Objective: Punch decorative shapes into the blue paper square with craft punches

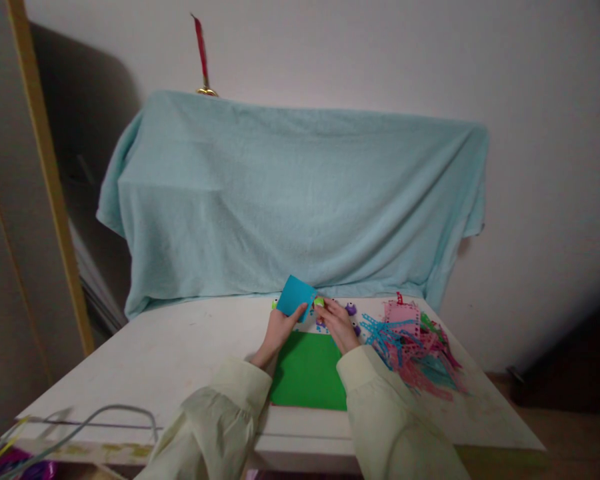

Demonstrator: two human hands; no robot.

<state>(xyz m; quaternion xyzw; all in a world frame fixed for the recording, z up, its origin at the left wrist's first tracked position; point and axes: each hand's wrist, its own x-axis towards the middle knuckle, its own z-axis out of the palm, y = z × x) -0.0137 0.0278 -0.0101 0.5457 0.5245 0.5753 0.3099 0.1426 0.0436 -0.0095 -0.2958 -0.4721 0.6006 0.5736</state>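
Observation:
My left hand pinches a blue square of paper, thumb on its front, raised above the white table. Held in the fingers of my right hand is a small lime-green craft punch, right at the paper's right-hand edge. Tiny holes seem to run along that edge. Whether the punch is pressed down I cannot make out. Below both hands lies a green sheet. Small purple punches stand behind and beside my right hand, and another lime-green one shows left of the paper.
A heap of punched pink, blue and green paper strips covers the table's right side. Pale blue cloth hangs over something along the back. A grey cable loops over the front left edge. Tiny blue scraps lie near the hands.

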